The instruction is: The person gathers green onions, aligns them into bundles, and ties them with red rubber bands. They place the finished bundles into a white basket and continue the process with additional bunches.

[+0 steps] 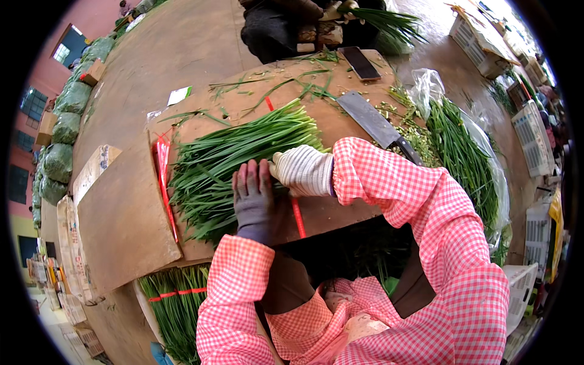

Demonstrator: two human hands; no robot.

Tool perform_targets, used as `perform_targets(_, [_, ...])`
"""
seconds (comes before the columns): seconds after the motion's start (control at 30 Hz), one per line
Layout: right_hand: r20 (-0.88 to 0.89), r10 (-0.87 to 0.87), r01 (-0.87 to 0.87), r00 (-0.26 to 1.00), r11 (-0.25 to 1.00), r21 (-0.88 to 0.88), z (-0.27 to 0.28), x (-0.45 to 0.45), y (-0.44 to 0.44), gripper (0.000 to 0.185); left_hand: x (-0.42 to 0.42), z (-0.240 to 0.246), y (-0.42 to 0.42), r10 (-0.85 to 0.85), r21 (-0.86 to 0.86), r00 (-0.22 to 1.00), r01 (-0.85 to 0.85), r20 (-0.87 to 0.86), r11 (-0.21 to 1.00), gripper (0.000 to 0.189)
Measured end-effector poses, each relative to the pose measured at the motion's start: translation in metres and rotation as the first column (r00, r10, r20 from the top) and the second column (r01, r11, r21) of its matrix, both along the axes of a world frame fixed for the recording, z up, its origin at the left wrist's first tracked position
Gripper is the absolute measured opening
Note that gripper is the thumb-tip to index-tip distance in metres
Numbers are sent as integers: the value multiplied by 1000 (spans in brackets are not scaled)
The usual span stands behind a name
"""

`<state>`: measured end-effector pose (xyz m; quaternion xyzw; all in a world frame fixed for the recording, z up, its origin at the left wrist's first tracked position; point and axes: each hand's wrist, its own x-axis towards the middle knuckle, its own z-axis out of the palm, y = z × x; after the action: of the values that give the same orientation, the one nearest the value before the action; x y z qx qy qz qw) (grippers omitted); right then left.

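A loose pile of garlic chives (pixel 246 141) lies across the brown work board (pixel 337 212), its pale cut ends to the right and leaf tips to the left. My left hand (pixel 253 196), in a grey-purple glove, rests with fingers extended on the pile's near edge. Close beside it, my right hand (pixel 303 169), in a white striped knit glove, is curled against the near side towards the cut ends; its fingertips are hidden. A red tie strip (pixel 298 218) passes beneath the pile and shows on both sides.
A cleaver (pixel 368 119) lies right of the pile, near a phone (pixel 360 64) and trimmings. More red strips (pixel 163 173) hang at the left. Loose chives in a plastic bag (pixel 465 155) stand at right, tied bundles (pixel 178 296) below left. Opposite, a person (pixel 292 27) holds greens.
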<state>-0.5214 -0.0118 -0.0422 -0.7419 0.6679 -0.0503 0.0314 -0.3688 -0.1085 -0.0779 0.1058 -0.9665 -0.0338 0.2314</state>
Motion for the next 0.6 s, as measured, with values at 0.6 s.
perform_targets(0.6, [112, -555, 552, 824, 832, 60, -9, -61, 91, 18, -17, -6, -2, 136, 21, 987, -138, 81, 990, 86])
